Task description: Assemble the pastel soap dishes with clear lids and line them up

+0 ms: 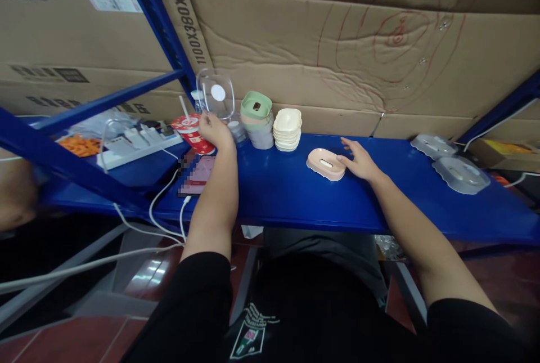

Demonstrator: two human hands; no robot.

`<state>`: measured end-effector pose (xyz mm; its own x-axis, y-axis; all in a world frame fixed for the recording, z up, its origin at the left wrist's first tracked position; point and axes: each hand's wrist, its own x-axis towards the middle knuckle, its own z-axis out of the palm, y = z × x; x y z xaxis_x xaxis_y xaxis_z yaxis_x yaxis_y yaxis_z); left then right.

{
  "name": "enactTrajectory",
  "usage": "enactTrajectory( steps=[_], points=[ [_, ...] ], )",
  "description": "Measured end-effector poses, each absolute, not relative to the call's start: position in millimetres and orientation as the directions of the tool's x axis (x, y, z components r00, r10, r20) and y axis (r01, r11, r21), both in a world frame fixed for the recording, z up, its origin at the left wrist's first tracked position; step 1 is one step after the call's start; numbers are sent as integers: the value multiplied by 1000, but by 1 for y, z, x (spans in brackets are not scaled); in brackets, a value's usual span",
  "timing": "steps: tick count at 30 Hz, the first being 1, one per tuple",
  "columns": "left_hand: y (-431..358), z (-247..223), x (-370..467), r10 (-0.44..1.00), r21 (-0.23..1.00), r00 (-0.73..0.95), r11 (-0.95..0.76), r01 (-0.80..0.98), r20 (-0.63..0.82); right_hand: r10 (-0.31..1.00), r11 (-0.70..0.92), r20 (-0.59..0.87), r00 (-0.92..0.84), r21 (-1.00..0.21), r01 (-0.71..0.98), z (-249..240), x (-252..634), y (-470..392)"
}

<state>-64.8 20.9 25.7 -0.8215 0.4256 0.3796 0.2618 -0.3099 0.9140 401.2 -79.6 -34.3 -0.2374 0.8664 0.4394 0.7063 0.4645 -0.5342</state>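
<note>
My left hand (pixel 216 130) pinches the lower edge of a clear plastic lid (pixel 218 93) with a white round sticker, held upright above the blue table. Fingers apart, my right hand (pixel 358 159) is beside a pink oval piece (pixel 315 159) with a slot in its middle. The thumb reaches its right end; whether it touches, I cannot tell. Between my hands stand a stack of green, pink and grey tubs (pixel 259 107) and a shorter stack of cream dishes (pixel 287 126). Clear containers (pixel 237 131) partly show behind my left wrist.
A red cup with a straw (pixel 198 140) and a phone (pixel 197 176) on a white cable are by my left arm. Behind them lies a power strip (pixel 139 148). Two clear packs (pixel 460 174) lie at right. Blue posts (pixel 152 8) and cardboard (pixel 295 42) bound the table. Another person's arm (pixel 17 194) shows at far left.
</note>
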Motion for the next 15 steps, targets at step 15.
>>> enactTrajectory(
  steps=[15],
  points=[
    [26, 14, -68, 460, 946, -831, -226, 230, 312, 871, 485, 342, -352, -491, 724, -38, 402, -78]
  ],
)
